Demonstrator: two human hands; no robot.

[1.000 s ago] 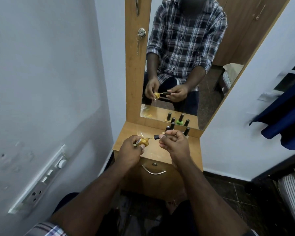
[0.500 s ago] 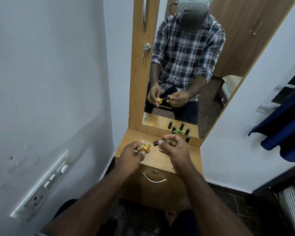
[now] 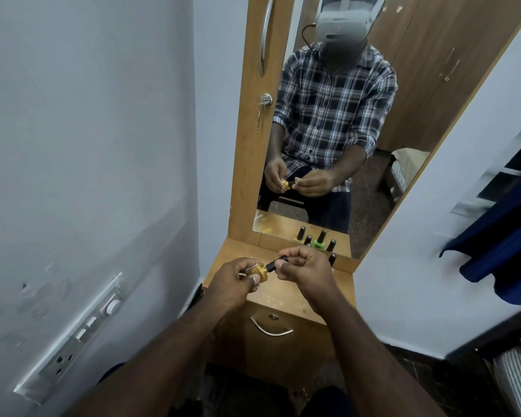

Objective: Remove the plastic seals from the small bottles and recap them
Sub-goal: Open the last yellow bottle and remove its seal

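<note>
Left hand gripping gold bottle, tilted toward 2 o'clock. Right hand pinching black cap, touching bottle neck. Wooden shelf below hands. Mirror at 12 o'clock, capped bottles reflected. Switch panel at 8 o'clock.

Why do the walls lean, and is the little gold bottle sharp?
Head view: the wide-angle lens bows the mirror frame and walls; the gold bottle, held by the left hand, looks soft; the right hand pinches its black cap.
</note>
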